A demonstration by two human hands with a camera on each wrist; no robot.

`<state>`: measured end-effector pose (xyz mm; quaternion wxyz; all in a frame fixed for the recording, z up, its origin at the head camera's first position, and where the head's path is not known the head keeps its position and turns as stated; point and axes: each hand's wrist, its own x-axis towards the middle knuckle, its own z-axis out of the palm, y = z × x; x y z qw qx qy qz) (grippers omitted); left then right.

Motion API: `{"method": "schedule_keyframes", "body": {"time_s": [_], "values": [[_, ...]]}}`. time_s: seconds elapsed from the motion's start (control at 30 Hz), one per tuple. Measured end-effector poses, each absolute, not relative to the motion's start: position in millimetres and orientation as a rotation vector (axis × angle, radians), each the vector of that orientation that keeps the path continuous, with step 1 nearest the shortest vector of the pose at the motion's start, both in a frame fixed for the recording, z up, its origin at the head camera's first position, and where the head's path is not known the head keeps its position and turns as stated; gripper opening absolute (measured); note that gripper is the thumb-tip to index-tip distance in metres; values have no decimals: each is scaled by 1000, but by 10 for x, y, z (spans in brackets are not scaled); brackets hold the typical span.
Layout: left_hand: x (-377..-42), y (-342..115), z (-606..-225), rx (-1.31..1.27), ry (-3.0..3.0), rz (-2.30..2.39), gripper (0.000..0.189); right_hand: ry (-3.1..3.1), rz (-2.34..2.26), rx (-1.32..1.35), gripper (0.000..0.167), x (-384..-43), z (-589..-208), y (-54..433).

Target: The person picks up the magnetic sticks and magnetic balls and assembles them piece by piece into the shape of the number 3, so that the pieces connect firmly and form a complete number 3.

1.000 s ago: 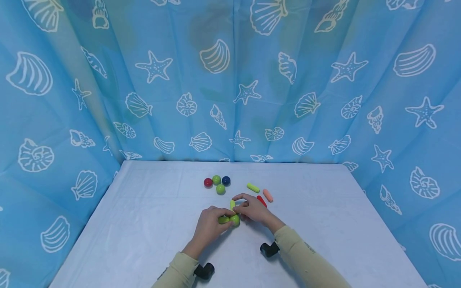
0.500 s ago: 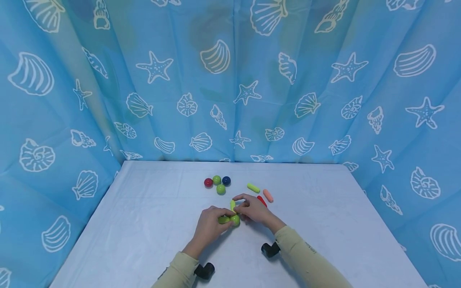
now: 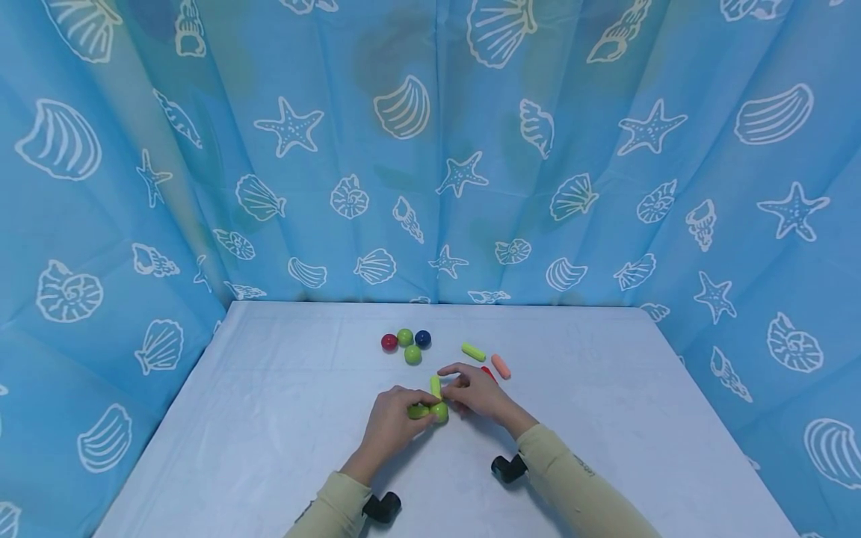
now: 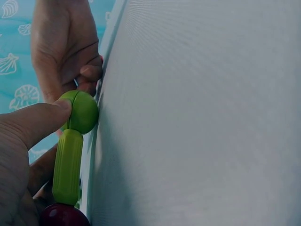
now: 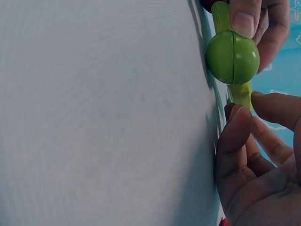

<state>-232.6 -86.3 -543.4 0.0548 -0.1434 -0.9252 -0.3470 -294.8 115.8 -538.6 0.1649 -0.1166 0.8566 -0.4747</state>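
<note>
The left hand point(image 3: 393, 418) pinches a green ball point(image 3: 439, 412) between thumb and fingers. A ridged green rod point(image 4: 68, 167) joins that ball to a dark red ball point(image 4: 63, 215), seen in the left wrist view and covered by the hand from above. Another yellow-green rod point(image 3: 436, 386) points from the green ball toward the far side. Beside this rod is the right hand point(image 3: 474, 392), its fingers bent and loosely spread. In the right wrist view its fingertips overlap the rod's end; contact is hard to judge.
Beyond the hands sit a red ball point(image 3: 389, 342), two green balls point(image 3: 405, 337) and a dark blue ball point(image 3: 422, 338). To their right lie a yellow-green rod point(image 3: 474, 352), a salmon rod point(image 3: 501, 366) and a red rod point(image 3: 488, 372), partly behind the right hand.
The right hand has shifted slightly to the right, off the upright-pointing rod, and covers more of the red rod. The left hand and the joined pieces stay almost where they were.
</note>
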Motion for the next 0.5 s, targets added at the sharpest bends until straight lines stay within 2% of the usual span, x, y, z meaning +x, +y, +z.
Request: {"method": "schedule_keyframes", "body": {"time_s": [0.5], "values": [[-2332, -862, -5449, -466, -2782, -1035, 26, 2619, -1264, -349, 30, -3010, -5360, 1129]]}}
